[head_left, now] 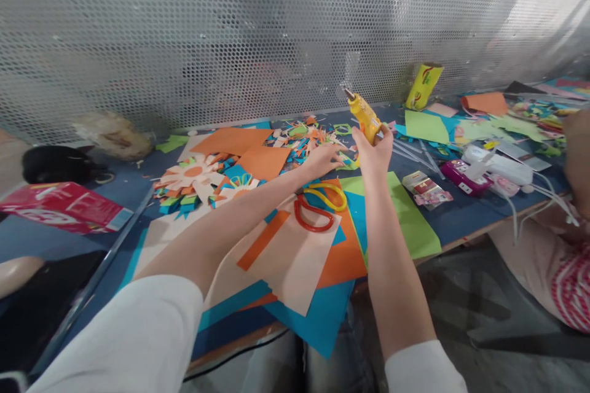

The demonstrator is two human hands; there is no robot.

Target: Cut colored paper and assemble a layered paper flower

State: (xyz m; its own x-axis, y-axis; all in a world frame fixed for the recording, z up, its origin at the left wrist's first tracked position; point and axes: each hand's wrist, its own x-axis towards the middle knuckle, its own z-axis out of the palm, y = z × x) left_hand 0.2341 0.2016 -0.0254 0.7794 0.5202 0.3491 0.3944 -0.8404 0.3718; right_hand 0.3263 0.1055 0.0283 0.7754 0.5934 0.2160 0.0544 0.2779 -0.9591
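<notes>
My right hand [375, 150] is wrapped around a yellow hot glue gun [365, 116], raised over the table with its metal nozzle pointing up and to the left. My left hand [325, 161] reaches across to a heap of cut paper scraps [295, 144], its fingers stretched out and apart. Whether its fingertips touch a scrap is hard to see. Below it lie scissors with red and yellow handles [318, 221], resting on peach paper sheets [295, 264]. Layered paper flowers [193, 175] sit to the left, partly behind my left forearm.
A red packet [69, 206] and a black pouch [58, 164] lie at the left. On the right are a purple power strip [465, 177] with white cables, a small packet [426, 189] and a yellow pack [424, 86]. A perforated metal panel [230, 43] rises behind; another person sits at right.
</notes>
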